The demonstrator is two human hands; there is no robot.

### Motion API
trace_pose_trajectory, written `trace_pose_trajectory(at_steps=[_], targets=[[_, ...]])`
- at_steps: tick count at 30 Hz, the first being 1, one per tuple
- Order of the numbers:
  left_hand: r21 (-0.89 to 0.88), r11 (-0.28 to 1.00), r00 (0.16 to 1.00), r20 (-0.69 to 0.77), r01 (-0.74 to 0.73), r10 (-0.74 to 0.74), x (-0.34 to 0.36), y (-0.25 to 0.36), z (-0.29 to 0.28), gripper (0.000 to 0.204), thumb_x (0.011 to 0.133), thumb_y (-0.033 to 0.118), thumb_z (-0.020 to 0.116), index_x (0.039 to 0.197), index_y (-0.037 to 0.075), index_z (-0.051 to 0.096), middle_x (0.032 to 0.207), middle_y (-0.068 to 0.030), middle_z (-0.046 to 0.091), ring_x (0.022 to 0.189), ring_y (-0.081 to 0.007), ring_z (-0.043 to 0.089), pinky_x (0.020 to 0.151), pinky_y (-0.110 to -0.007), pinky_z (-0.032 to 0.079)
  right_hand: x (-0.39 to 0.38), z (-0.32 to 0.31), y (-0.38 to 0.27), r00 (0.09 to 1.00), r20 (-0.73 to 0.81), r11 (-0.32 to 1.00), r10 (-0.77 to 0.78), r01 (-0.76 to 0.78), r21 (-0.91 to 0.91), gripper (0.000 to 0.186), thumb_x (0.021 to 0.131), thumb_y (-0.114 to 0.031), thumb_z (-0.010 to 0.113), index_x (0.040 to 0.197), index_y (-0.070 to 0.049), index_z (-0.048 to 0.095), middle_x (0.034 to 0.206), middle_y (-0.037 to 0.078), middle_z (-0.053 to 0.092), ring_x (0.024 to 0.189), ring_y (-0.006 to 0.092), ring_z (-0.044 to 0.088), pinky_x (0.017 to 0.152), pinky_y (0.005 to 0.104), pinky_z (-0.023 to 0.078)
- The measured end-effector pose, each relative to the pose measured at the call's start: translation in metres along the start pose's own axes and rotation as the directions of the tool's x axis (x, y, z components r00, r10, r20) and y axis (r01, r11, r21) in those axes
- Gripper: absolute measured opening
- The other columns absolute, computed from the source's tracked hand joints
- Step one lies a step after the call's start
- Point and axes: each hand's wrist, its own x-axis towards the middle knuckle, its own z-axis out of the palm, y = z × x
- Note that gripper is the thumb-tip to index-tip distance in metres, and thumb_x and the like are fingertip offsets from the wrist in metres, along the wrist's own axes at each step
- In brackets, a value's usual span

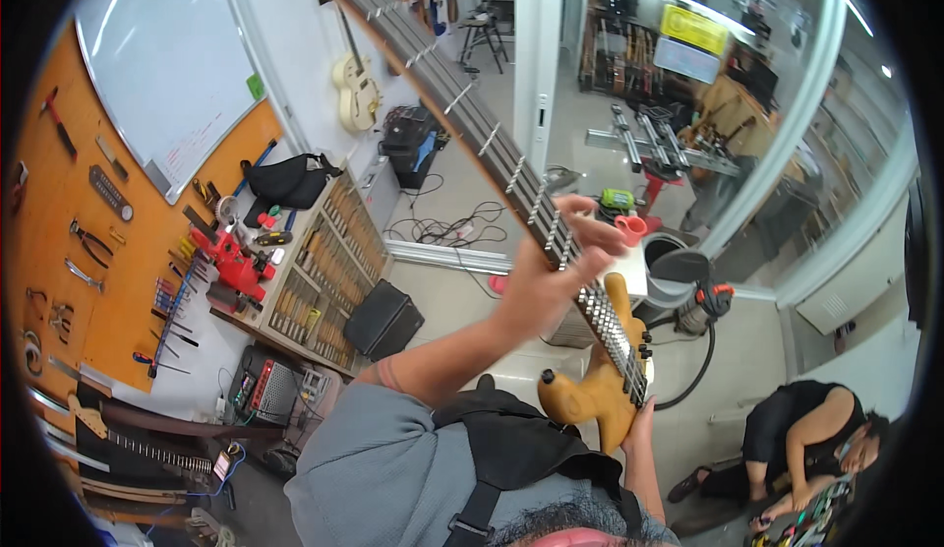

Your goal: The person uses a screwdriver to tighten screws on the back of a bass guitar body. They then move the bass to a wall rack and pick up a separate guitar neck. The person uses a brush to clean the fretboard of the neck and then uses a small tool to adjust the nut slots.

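A wooden stringed instrument, apparently a bass, slants from the top centre down to its tan body (570,399). Its long dark fretboard (462,99) carries bright metal frets, packed closely near the body. My left hand (565,262) is at the middle of the neck, slightly blurred, with fingers spread over the frets and strings; whether they press is unclear. My right hand (639,434) holds the instrument at the body's lower edge, its fingers partly hidden behind it.
A tool board (108,272), red vice (236,267) and drawer cabinet (329,272) stand left. A black case (383,321) and cables (442,222) lie on the floor. A vacuum (698,306) sits right; a crouching co-worker (796,429) works at lower right. Glass partitions bound the room.
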Motion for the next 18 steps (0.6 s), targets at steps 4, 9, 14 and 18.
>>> trace_pose_trajectory(at_steps=[4,9,14,18], targets=[[-0.087,0.986,0.939,-0.306,0.140,-0.160,0.038,0.044,-0.108,0.052,0.115,0.017,0.071,0.161,0.008,0.048,0.137,-0.0229,0.076,0.130,-0.0413,0.076,0.112,-0.058,0.065,0.076,0.063,0.035,0.991,-0.009,0.990,0.131,-0.130,0.056,0.093,0.119,-0.079,0.021,0.178,-0.010,0.043,0.176,0.019,0.053,0.158,0.0401,0.056,0.130,0.0546,0.048],[-0.096,0.992,0.836,-0.535,0.085,-0.123,0.074,0.042,-0.242,0.013,0.114,0.020,0.076,0.121,0.012,0.068,0.109,-0.0132,0.080,0.108,-0.0323,0.081,0.102,-0.055,0.069,0.161,0.134,0.098,0.985,0.006,0.982,0.171,-0.171,0.085,0.092,0.121,-0.075,0.021,0.177,-0.006,0.042,0.176,0.018,0.054,0.157,0.0405,0.056,0.131,0.0545,0.047],[-0.127,0.989,0.709,-0.690,0.080,-0.146,0.125,0.052,-0.332,0.013,0.114,0.022,0.076,0.115,0.013,0.068,0.098,-0.0100,0.076,0.095,-0.0292,0.079,0.093,-0.053,0.070,0.228,0.221,0.125,0.958,0.059,0.959,0.280,-0.282,0.030,0.080,0.124,-0.065,0.024,0.173,-0.006,0.047,0.171,0.018,0.059,0.154,0.0401,0.059,0.129,0.0558,0.051],[-0.010,0.998,0.628,-0.776,0.069,-0.051,0.154,0.062,-0.378,0.014,0.112,0.020,0.077,0.116,0.012,0.067,0.097,-0.0116,0.076,0.094,-0.0321,0.080,0.091,-0.053,0.070,0.289,0.277,0.123,0.900,0.172,0.916,0.401,-0.393,-0.079,0.072,0.126,-0.058,0.027,0.170,-0.007,0.052,0.165,0.018,0.063,0.148,0.0403,0.066,0.124,0.0563,0.055]])
